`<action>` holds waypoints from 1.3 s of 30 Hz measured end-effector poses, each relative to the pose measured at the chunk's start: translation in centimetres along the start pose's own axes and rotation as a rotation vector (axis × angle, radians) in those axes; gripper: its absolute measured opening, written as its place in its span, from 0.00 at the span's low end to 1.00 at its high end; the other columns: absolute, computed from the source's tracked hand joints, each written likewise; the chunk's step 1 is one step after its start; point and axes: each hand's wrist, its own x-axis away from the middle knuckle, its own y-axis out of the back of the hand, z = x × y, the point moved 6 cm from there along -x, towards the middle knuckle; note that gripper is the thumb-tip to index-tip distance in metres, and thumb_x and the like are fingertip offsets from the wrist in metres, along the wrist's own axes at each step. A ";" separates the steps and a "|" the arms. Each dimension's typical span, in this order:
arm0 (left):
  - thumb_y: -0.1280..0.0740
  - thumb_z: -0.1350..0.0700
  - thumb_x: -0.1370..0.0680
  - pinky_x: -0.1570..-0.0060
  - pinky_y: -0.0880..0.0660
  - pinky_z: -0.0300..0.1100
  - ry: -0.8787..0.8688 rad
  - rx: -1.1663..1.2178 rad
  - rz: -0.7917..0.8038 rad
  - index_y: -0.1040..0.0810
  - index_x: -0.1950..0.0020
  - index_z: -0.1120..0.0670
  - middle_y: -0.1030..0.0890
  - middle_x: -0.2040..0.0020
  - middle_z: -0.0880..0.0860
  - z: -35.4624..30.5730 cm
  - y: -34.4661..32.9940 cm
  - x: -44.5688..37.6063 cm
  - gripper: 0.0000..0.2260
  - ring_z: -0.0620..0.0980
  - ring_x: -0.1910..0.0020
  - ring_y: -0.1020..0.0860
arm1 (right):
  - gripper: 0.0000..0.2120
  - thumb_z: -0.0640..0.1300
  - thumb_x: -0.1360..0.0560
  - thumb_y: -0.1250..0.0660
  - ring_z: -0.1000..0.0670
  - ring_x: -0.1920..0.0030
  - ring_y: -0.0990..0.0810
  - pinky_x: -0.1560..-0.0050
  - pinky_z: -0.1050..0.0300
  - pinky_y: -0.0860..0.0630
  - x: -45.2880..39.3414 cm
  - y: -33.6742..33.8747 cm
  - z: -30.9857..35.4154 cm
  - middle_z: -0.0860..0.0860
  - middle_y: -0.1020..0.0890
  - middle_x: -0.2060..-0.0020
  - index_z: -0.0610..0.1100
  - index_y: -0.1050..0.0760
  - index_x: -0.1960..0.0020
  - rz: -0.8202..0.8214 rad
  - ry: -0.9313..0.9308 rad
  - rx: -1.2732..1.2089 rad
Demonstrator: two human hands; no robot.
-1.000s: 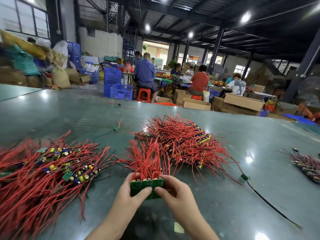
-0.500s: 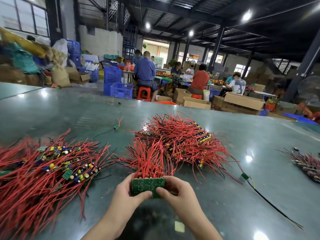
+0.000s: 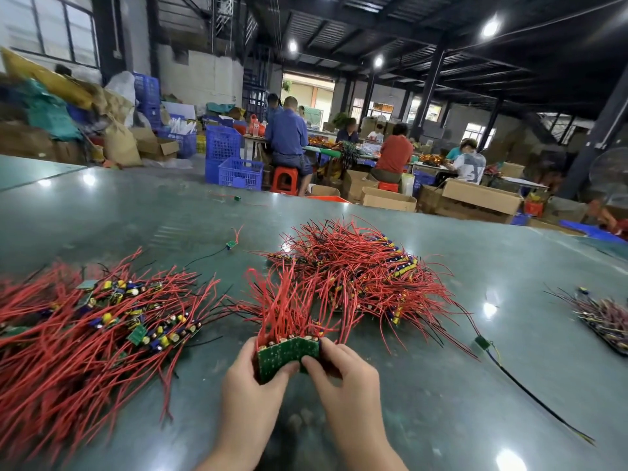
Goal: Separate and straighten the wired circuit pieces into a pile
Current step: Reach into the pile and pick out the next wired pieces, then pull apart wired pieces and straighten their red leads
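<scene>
A green circuit board panel (image 3: 283,355) with a tuft of red wires (image 3: 285,300) rising from its far edge is held low at the centre of the view. My left hand (image 3: 253,379) grips its left part, thumb on the green face. My right hand (image 3: 343,372) pinches its right end. The panel bends along a line near its middle. A big tangled heap of wired pieces (image 3: 356,266) lies just beyond. A spread pile of red-wired boards (image 3: 85,328) covers the table to the left.
The dark green glossy table (image 3: 441,402) carries a loose small board on a black wire (image 3: 482,342) at right, another small board (image 3: 231,244) further back, and a smaller bundle (image 3: 605,317) at the right edge. Seated people, blue crates and cardboard boxes stand beyond the table.
The panel was flat between my hands; now it is bent near its middle, with the left part tipped down. Both hands kept their hold.
</scene>
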 end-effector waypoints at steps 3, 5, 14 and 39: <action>0.24 0.65 0.33 0.57 0.27 0.30 0.112 0.120 -0.082 0.22 0.52 0.50 0.16 0.60 0.48 0.7 0.5 -0.5 0.15 0.43 0.59 0.19 | 0.11 0.35 0.30 0.28 0.59 0.61 0.20 0.57 0.71 0.26 -0.9 2.3 -1.2 0.57 0.17 0.59 0.47 0.18 0.50 -0.210 -0.137 -0.145; 0.29 0.66 0.28 0.48 0.27 0.42 0.257 0.259 -0.172 0.25 0.47 0.56 0.18 0.53 0.53 1.9 1.2 -1.3 0.13 0.50 0.54 0.21 | 0.11 0.34 0.28 0.30 0.61 0.60 0.20 0.57 0.72 0.26 -1.6 5.0 -3.0 0.57 0.17 0.57 0.47 0.19 0.49 -0.401 -0.256 -0.290; 0.46 0.65 0.18 0.75 0.23 0.40 0.794 0.319 0.320 0.34 0.45 0.63 0.26 0.54 0.63 2.5 -6.3 -4.8 0.04 0.57 0.67 0.23 | 0.08 0.37 0.22 0.37 0.52 0.58 0.19 0.62 0.68 0.24 -1.6 5.4 -6.4 0.51 0.17 0.58 0.45 0.22 0.49 -0.499 -0.618 -0.705; 0.35 0.73 0.27 0.59 0.27 0.27 0.027 0.205 0.188 0.20 0.53 0.53 0.16 0.57 0.50 -0.8 -0.3 -0.5 0.16 0.41 0.60 0.22 | 0.14 0.36 0.31 0.28 0.59 0.57 0.23 0.55 0.70 0.29 -0.8 1.0 0.7 0.55 0.22 0.56 0.54 0.23 0.52 0.041 0.021 -0.169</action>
